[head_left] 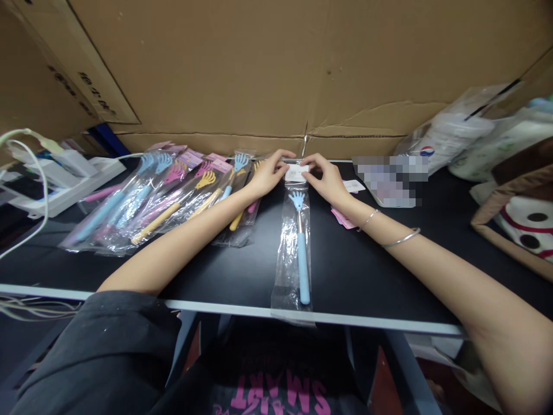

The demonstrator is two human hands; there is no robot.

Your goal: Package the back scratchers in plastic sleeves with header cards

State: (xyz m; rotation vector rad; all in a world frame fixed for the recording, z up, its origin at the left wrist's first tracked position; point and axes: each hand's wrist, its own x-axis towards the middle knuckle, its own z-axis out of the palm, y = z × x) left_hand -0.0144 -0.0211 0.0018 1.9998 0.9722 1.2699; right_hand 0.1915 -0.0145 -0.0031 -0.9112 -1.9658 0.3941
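Note:
In the middle of the black table lies a blue back scratcher point(303, 259) inside a clear plastic bag point(287, 248), its hand-shaped head toward the back. A small white card point(297, 173) with print sits at the bag's far end. My left hand point(270, 176) pinches the card's left edge between thumb and fingers. On the other side my right hand point(324, 176) grips the card's right edge, thumb on its face. The fingertips of both hands lie partly behind the card.
Several bagged back scratchers point(147, 196) in blue, pink and yellow are piled on the left, near a white power strip point(64, 178). Pink cards point(343, 218) lie beside my right wrist. Farther right are a bagged cup point(453, 132) and a brown-trimmed bag point(518, 225). Cardboard point(259, 69) walls the back.

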